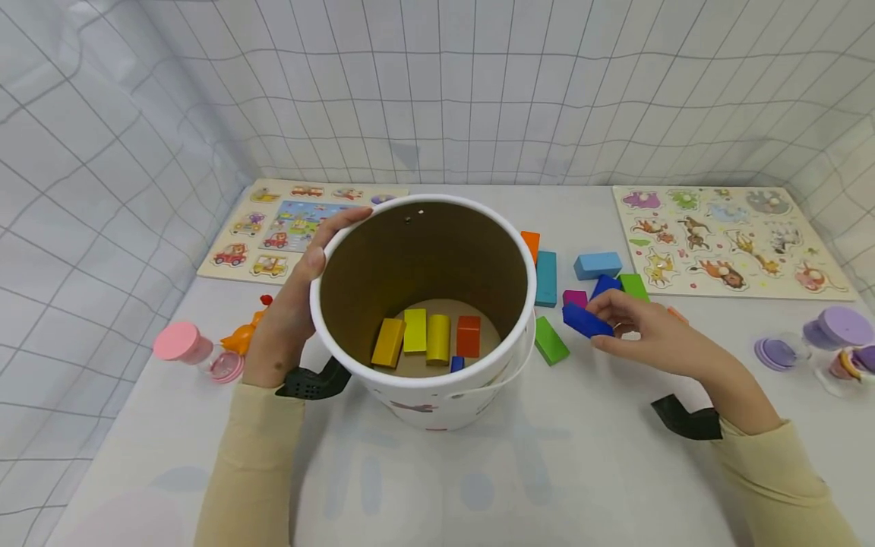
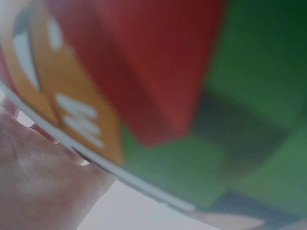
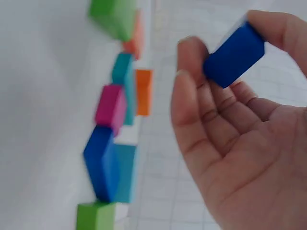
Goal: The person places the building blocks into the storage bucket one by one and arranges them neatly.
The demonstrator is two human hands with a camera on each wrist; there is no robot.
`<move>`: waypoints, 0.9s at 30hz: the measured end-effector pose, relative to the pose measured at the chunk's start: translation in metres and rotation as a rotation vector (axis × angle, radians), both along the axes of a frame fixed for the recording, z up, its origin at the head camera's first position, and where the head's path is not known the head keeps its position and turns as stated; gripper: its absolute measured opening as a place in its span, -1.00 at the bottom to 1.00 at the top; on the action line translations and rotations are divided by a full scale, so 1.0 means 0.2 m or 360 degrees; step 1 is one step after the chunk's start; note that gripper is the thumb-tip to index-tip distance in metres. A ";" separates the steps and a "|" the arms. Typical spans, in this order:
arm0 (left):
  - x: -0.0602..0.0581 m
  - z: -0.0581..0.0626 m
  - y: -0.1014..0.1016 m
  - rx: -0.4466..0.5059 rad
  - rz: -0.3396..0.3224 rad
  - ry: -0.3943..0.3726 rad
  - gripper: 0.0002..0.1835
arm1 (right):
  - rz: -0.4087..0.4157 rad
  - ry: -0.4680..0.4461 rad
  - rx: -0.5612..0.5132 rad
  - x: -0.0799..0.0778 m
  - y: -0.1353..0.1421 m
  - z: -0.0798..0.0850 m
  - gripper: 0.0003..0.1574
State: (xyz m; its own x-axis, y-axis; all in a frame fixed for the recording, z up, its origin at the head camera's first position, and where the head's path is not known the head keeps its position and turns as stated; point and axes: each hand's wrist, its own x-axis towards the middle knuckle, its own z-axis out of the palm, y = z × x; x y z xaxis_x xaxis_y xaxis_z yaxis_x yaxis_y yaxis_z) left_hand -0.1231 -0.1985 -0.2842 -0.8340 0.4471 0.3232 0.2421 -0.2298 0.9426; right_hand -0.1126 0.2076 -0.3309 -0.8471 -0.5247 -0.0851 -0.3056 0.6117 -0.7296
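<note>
A white round bucket (image 1: 437, 395) with a printed outside and a thin handle stands upright at the centre. My left hand (image 1: 290, 304) lies along its left outer side, its fingers reaching to the rim; the left wrist view shows the palm (image 2: 43, 177) beside the printed wall. Inside lie an orange-yellow block (image 1: 388, 343), a yellow block (image 1: 415, 331), a yellow cylinder (image 1: 438, 340), a red block (image 1: 468, 336) and part of a blue one. Right of the bucket, my right hand (image 1: 649, 330) pinches a blue block (image 3: 235, 55) between thumb and fingertips, above the table.
Loose blocks lie right of the bucket, among them a green block (image 1: 551, 341), a teal block (image 1: 545, 279), a magenta block (image 3: 110, 108) and a light blue block (image 1: 598, 266). Puzzle boards (image 1: 683, 285) stand at back left and right. Pink (image 1: 183, 343) and purple toys (image 1: 837, 327) flank the table.
</note>
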 end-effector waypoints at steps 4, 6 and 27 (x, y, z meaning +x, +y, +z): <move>0.00 0.01 0.00 -0.0008 0.0012 -0.0008 -0.26 | 0.0177 -0.0062 -0.0467 0.05 -0.01 0.10 -0.59; 0.00 0.01 0.00 -0.0013 0.0019 -0.0009 -0.25 | 0.0289 -0.0109 -0.0724 0.07 -0.03 0.14 -0.54; 0.00 -0.01 -0.01 0.0004 -0.0007 -0.0013 -0.27 | 0.0110 0.0037 -0.1315 0.17 -0.42 0.43 -0.57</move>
State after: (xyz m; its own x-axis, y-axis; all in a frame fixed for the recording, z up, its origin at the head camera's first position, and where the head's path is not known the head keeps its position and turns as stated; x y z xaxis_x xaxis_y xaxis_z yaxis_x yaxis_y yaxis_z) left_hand -0.1232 -0.2001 -0.2860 -0.8348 0.4499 0.3173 0.2331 -0.2333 0.9441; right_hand -0.0776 0.1238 -0.2456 -0.8074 -0.4612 0.3678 -0.3436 -0.1392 -0.9287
